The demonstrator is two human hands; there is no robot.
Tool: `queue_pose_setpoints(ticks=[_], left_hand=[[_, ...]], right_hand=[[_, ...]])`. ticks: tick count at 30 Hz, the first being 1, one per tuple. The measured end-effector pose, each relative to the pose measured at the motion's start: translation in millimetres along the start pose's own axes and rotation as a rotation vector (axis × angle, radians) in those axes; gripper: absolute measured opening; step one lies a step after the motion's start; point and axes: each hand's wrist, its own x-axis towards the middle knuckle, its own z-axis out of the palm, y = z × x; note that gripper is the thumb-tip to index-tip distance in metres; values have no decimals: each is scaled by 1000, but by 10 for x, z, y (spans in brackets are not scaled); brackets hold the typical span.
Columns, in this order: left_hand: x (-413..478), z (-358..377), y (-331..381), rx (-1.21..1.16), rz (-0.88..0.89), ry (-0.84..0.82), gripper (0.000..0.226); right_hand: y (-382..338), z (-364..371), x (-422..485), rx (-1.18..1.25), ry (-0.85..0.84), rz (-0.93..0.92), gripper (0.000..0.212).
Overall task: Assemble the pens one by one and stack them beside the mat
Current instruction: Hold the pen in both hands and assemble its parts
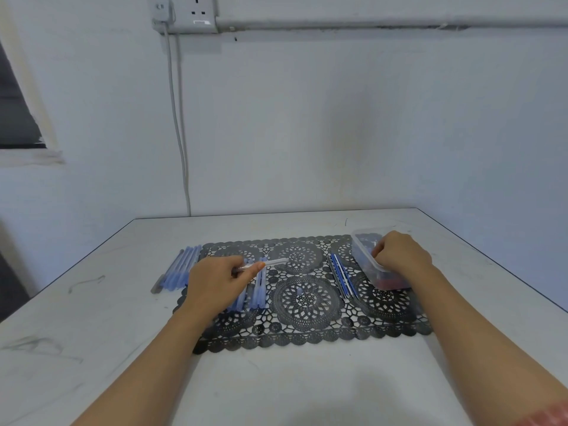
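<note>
A black lace-pattern mat (304,302) lies on the white table. My left hand (215,284) holds a clear pen barrel (275,262) over the mat's left part, its free end pointing right. My right hand (399,256) reaches into a clear plastic tub (362,259) on the mat's right end; its fingertips are hidden inside. Several blue ink refills (342,276) lie on the mat left of the tub. Pale blue pen barrels (259,290) lie on the mat by my left hand. A row of finished pens (179,269) lies on the table just off the mat's left edge.
A small clear cap (299,291) sits at the mat's centre. The table (307,379) meets a white wall at the back, where a cable (181,133) hangs from a socket. The table's left and right edges slant in from the sides.
</note>
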Motion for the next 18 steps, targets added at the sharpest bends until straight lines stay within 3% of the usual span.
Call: queue_pose_setpoints(ticks=[7, 18], left_hand=[[0, 5, -14, -18, -10, -3, 60], [-5, 3, -9, -25, -6, -5, 59]], right_hand=[[4, -12, -2, 35, -9, -4, 28], [-5, 51, -34, 182, 204, -32, 21]])
